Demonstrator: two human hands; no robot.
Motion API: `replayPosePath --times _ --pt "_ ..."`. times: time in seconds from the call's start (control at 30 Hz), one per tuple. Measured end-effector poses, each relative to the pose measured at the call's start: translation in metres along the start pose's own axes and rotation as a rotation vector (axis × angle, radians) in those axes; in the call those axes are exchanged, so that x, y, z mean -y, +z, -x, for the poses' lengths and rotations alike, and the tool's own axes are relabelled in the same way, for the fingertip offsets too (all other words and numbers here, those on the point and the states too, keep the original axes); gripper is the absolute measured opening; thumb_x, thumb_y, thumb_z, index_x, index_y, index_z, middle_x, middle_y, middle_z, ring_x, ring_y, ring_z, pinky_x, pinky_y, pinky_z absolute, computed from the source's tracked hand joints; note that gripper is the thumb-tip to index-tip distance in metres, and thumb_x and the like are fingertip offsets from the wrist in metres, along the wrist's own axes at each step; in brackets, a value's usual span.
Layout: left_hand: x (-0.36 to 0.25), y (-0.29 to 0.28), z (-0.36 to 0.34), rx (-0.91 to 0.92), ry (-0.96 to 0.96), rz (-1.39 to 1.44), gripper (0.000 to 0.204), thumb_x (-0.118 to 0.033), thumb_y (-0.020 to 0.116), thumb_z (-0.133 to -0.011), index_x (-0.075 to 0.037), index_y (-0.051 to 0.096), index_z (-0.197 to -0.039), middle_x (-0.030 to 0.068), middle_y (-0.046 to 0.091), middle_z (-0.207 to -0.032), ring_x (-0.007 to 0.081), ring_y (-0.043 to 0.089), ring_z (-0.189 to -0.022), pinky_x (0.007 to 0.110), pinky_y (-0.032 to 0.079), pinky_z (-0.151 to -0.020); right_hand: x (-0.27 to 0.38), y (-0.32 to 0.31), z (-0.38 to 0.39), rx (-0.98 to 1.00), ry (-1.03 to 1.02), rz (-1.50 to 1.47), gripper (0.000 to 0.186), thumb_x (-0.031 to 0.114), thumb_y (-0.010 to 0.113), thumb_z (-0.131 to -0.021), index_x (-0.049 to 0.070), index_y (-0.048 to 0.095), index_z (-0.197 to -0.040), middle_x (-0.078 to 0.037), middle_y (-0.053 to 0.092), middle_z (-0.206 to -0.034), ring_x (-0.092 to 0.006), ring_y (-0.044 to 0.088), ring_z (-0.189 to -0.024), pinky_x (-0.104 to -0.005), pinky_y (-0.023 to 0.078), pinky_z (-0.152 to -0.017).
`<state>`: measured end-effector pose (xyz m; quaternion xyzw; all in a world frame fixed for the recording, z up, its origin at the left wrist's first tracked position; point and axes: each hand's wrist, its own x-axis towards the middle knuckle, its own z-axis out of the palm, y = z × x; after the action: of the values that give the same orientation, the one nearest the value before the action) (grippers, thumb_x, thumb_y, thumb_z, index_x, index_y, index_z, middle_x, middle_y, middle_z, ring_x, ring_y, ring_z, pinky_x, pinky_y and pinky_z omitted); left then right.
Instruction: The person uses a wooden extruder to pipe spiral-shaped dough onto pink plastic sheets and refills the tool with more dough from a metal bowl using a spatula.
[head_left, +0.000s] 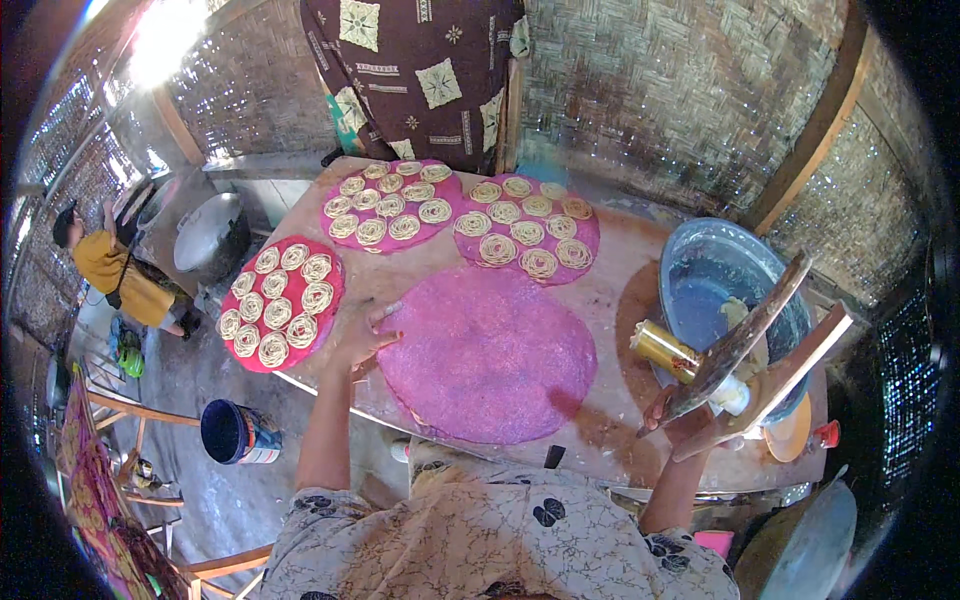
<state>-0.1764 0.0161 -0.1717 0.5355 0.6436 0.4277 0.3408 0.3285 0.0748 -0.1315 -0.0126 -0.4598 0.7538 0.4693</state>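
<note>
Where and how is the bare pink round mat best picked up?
Probably by the left and right rims of the mat, coming from the near side of the table: it lies flat, looks thin and shows no handle. The left hand is at its left rim.

The paired handles (740,346) look like rough, matt wood, the cylinder (666,350) glossy metal, the basin (686,256) plastic.
</note>
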Motion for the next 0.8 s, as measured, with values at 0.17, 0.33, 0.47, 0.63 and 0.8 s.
replayPosePath --times 0.17,0.33,0.47,0.63,0.8 --pt "0.006 -0.002 0.001 0.01 -0.271 0.008 0.061 -0.008 0.077 -0.067 -0.005 0.052 -0.123 0.0065 0.058 -0.111 0.0169 0.053 -0.099 0.029 0.045 -0.084 -0.003 0.004 -0.006 0.044 0.055 -0.026 0.094 0.075 0.05 -0.065 0.0 0.044 -0.12 -0.023 0.056 -0.087 -0.0351 0.055 -0.074 -0.0447 0.044 -0.06" --pt "-0.012 0.001 0.011 -0.123 -0.046 -0.349 0.064 -0.016 0.078 -0.066 -0.003 0.049 -0.121 0.0106 0.056 -0.116 0.0226 0.054 -0.102 0.033 0.045 -0.087 -0.015 0.011 -0.015 0.086 0.148 -0.081 0.094 0.075 0.051 -0.065 0.0 0.043 -0.121 -0.023 0.056 -0.088 -0.0352 0.055 -0.075 -0.0449 0.044 -0.061" --pt "-0.047 -0.001 0.006 -0.283 0.228 -0.357 0.071 -0.024 0.074 -0.073 -0.004 0.039 -0.131 0.0137 0.042 -0.134 0.0237 0.047 -0.115 0.035 0.04 -0.094 -0.033 0.022 -0.028 0.158 0.271 -0.146 0.094 0.075 0.051 -0.065 0.0 0.042 -0.122 -0.023 0.056 -0.089 -0.0353 0.055 -0.076 -0.045 0.045 -0.062" --pt "-0.188 0.046 0.012 0.227 0.646 0.541 0.083 -0.039 0.06 -0.084 -0.004 0.012 -0.142 0.0145 0.032 -0.14 0.0252 0.039 -0.124 0.038 0.033 -0.102 -0.072 0.043 -0.056 0.244 0.452 -0.211 0.095 0.074 0.052 -0.065 0.0 0.041 -0.123 -0.023 0.055 -0.091 -0.0354 0.055 -0.077 -0.0452 0.045 -0.063" --pt "-0.216 0.041 0.015 0.196 0.785 0.926 0.073 -0.04 0.054 -0.088 -0.004 0.017 -0.14 0.0148 0.034 -0.139 0.0263 0.041 -0.123 0.041 0.033 -0.101 -0.089 0.059 -0.077 0.332 0.524 -0.234 0.095 0.074 0.053 -0.065 0.0 0.04 -0.124 -0.023 0.055 -0.092 -0.0355 0.055 -0.078 -0.0454 0.045 -0.064"
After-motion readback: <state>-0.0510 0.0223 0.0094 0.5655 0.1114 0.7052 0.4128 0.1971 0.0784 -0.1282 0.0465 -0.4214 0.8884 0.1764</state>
